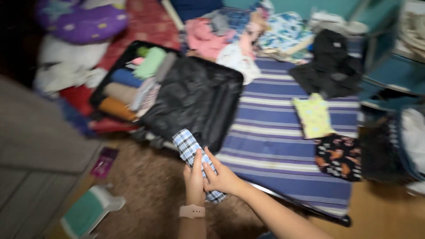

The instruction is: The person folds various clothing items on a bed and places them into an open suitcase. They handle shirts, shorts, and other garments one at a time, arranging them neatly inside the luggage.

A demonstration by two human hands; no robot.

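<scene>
Striped blue mattress (283,146) fills centre to 4 o'clock, edge overhanging brown rug (150,186) at 6–7 o'clock. Open black suitcase (186,97) at 11 o'clock from the hands, lying partly on the mattress edge; left half packed with rolled clothes (128,88) in blue, tan, orange and green, right half covered by a black liner. Heap of loose clothes (239,35) at 12 o'clock, black garment (332,66) at 2 o'clock, folded yellow top (314,116) and dark patterned piece (338,156) at 3 o'clock. Rolled checked blue-and-white garment (190,152) at frame centre-bottom, gripped at its lower half, upper end pointing at 11 o'clock and touching the suitcase liner edge. Left hand (195,181) wrapped around the roll from the left, fingers closed on it; right hand (223,177) pressed against it from the right, thumb over the top. Frame motion-blurred, so finger detail soft. Risks, as judged: grip only on the lower half, so free upper end likely to unroll if pressure eases; roll sits over the mattress edge, so a slip drops it onto the rug; packed half looks full, so forcing it in could loosen neighbouring rolls; liner half closed, roll could slide off its slick surface.
</scene>
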